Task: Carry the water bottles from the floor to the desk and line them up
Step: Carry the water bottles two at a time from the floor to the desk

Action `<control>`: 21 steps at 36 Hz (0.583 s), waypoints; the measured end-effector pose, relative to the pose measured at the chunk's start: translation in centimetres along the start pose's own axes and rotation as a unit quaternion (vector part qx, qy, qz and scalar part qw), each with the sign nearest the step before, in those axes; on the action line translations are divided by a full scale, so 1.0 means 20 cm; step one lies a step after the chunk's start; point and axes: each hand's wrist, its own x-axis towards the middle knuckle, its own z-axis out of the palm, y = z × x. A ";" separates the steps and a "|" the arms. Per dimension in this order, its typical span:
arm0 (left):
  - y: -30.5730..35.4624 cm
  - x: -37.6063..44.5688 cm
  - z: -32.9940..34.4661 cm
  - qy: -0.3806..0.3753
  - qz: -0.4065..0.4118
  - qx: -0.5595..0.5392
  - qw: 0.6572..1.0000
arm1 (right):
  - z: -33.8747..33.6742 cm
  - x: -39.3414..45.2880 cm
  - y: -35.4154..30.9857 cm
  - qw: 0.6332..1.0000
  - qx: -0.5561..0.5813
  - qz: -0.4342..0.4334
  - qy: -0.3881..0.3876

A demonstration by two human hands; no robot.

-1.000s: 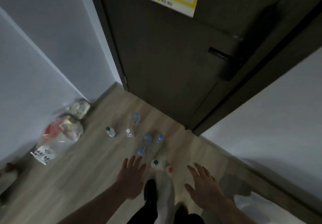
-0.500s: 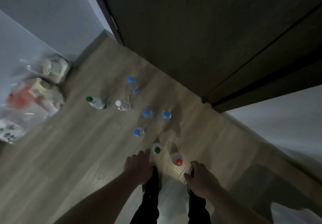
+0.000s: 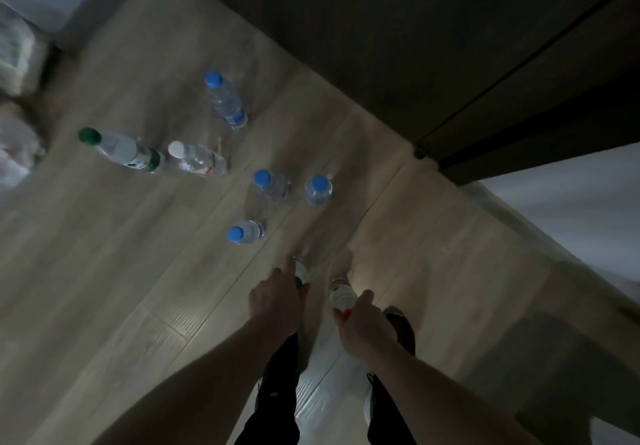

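Down on the pale wood-plank floor [image 3: 104, 271], the left hand [image 3: 275, 301] curls its fingers round the top of a clear plastic bottle with a green cap [image 3: 300, 275], and the right hand [image 3: 363, 320] grips the neck of a clear plastic bottle with a red cap [image 3: 341, 294]. Both bottles stand just beside each other. Farther off stand four blue-capped clear bottles [image 3: 270, 185], a white-capped one [image 3: 197, 159] and a larger green-capped one [image 3: 121, 150], near the dark wooden door [image 3: 381, 46].
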 end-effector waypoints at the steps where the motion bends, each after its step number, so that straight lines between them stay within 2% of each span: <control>1: 0.00 0.01 0.01 0.002 -0.002 0.004 1.000 | 0.01 0.02 0.00 1.000 0.000 0.002 0.003; 6: -0.01 0.03 0.00 -0.017 0.007 0.031 0.999 | 0.00 0.04 0.01 0.999 -0.027 -0.014 0.019; 10: 0.01 -0.12 -0.15 -0.035 0.004 0.030 0.999 | -0.12 -0.14 0.04 0.998 -0.042 -0.030 0.040; 16: 0.06 -0.60 -0.54 -0.036 0.033 -0.008 0.999 | -0.40 -0.67 0.06 0.994 -0.040 -0.065 0.081; 21: 0.12 -1.13 -1.00 -0.046 0.039 -0.014 0.998 | -0.74 -1.32 0.04 0.987 -0.072 -0.103 0.097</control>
